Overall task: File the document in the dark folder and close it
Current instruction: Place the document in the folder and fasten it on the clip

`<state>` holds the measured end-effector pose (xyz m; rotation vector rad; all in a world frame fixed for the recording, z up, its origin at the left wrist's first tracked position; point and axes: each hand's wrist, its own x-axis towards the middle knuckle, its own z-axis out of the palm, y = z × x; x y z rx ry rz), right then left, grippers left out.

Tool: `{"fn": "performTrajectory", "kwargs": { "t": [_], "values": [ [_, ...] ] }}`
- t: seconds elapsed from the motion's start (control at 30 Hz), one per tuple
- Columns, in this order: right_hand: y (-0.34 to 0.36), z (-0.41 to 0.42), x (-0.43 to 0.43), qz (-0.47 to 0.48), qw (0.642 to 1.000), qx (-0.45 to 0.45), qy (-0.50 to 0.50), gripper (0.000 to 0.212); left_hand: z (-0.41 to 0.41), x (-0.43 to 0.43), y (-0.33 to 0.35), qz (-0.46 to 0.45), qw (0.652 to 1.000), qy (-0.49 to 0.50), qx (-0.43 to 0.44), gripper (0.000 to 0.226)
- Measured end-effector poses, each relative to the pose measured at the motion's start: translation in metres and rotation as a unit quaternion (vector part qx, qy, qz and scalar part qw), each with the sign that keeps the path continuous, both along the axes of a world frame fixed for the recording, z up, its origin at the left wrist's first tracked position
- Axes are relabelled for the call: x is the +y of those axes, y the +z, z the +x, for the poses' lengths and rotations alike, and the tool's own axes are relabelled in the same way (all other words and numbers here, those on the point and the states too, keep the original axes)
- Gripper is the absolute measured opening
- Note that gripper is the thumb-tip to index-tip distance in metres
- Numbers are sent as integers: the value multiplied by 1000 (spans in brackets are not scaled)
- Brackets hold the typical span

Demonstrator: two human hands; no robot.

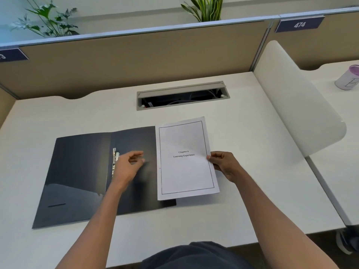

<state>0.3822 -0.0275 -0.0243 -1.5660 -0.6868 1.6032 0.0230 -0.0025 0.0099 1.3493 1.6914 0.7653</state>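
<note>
The dark folder (77,171) lies open flat on the white desk (58,113), with a metal clip (115,162) along its spine. A white document (184,171) titled "Chapter 6 Learning Experience" lies over the folder's right edge, partly on the desk. My right hand (223,166) pinches the document's right edge. My left hand (129,166) hovers over the folder's right half beside the clip, fingers loosely curled and holding nothing.
An open cable tray (182,96) is set into the desk behind the document. A white curved divider (299,105) stands at the right, with a pale cup (347,78) on the neighbouring desk. Tan partition panels (136,59) close the back.
</note>
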Motion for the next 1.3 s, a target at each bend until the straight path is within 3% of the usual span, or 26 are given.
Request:
{"fn": "performTrajectory", "kwargs": {
  "t": [0.17,0.37,0.47,0.93,1.07,1.2,1.3],
  "values": [
    [-5,-37,3,-9,1000,-3,0,24,-68,2,-2,24,991,-27,129,76],
    [-4,-80,5,-10,1000,-4,-8,14,-131,5,-16,-69,965,-108,230,120],
    [-6,-100,7,-12,1000,-5,-11,7,-148,5,-26,-86,952,-136,262,122],
    [-15,-163,16,-23,1000,-20,3,21,-159,-3,-54,-95,922,-193,323,116],
    [-18,-172,19,-29,999,-38,8,23,-161,-4,-57,-92,922,-195,322,114],
    [-15,-180,21,-31,999,-43,2,13,-162,-4,-57,-91,921,-200,321,114],
    [-16,-181,24,-38,998,-47,4,21,-162,-5,-57,-91,921,-203,320,113]
  ]
}}
